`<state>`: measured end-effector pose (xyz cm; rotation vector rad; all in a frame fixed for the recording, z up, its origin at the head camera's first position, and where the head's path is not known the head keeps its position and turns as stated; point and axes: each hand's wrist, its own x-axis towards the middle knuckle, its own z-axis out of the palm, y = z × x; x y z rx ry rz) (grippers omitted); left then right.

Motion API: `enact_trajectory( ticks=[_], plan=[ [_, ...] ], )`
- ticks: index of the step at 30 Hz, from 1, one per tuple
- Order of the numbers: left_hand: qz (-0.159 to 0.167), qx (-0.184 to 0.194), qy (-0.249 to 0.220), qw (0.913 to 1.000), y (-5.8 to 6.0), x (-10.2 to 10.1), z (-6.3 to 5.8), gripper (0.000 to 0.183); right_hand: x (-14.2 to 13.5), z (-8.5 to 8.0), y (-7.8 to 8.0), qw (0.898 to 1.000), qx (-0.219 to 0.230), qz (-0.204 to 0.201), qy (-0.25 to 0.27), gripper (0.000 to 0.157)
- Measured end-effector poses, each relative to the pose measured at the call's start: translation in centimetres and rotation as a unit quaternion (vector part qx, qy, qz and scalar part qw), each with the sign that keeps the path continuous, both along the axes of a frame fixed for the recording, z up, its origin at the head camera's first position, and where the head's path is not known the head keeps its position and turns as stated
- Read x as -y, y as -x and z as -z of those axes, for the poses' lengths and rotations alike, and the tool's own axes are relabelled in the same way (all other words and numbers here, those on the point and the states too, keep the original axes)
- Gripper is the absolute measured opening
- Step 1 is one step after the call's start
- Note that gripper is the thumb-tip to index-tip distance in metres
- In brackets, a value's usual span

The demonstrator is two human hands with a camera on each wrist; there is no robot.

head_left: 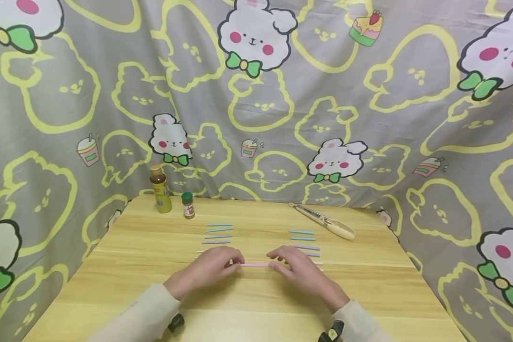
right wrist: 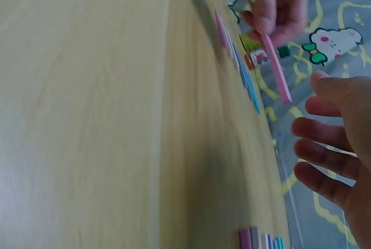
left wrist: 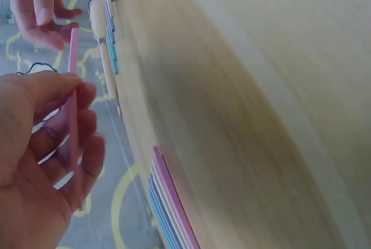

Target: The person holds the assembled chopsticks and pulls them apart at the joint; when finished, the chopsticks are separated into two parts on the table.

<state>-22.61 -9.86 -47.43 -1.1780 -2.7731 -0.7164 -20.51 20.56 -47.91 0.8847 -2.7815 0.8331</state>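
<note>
Over the middle of the table, my left hand [head_left: 211, 266] pinches a thin pink stick [head_left: 256, 264] between thumb and fingers. In the left wrist view, part of this pink stick [left wrist: 73, 116] runs back past the palm. My right hand [head_left: 299, 268] is by the stick's free end, its fingers loosely bent; a gap separates thumb and stick in the right wrist view. Beyond the left hand lies a column of sticks, including a purple stick [head_left: 217, 236]. Another column, with a teal stick [head_left: 302, 239], lies beyond the right hand. The hands partly hide the nearer sticks.
At the back left stand a yellow-labelled bottle [head_left: 162, 197] and a small green-capped spice jar [head_left: 188, 209]. Tongs [head_left: 325, 221] lie at the back right. A patterned curtain [head_left: 265, 175] hangs around the wooden table [head_left: 256, 308].
</note>
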Motion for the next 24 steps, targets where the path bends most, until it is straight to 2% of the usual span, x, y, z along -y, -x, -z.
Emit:
enact_trajectory(
  ticks=[3, 6, 10, 15, 18, 21, 24],
  plan=[
    [0.006, -0.011, -0.007, 0.9999, -0.1, -0.8, 0.1, 0.008, 0.6, 0.3, -0.1, 1.000, 0.012, -0.010, 0.000, 0.034],
    [0.009, -0.019, -0.017, 0.9996, -0.2, -1.1, 0.2, 0.008, 1.0, 0.4, -0.1, 1.000, 0.004, -0.027, 0.008, 0.031],
    [0.001, -0.009, -0.028, 0.9996, -0.2, -1.1, 0.6, 0.009, 1.1, 0.7, -0.1, 0.999, -0.015, -0.041, 0.014, 0.025],
    [-0.013, 0.010, -0.036, 0.9992, -0.3, -0.6, 0.9, 0.014, 0.8, 1.2, -0.1, 0.999, -0.036, -0.024, 0.003, 0.015],
    [-0.018, 0.017, -0.037, 0.9990, -0.2, -0.6, 1.0, 0.015, 0.8, 1.4, -0.1, 1.000, -0.026, -0.012, 0.003, 0.012],
    [-0.017, 0.022, -0.040, 0.9988, -0.1, -0.7, 0.9, 0.015, 1.1, 1.4, 0.0, 1.000, -0.004, -0.013, 0.006, 0.016],
    [-0.013, 0.025, -0.045, 0.9986, -0.1, -0.9, 1.0, 0.014, 1.5, 1.4, 0.0, 1.000, -0.003, -0.019, 0.000, 0.023]
  ],
)
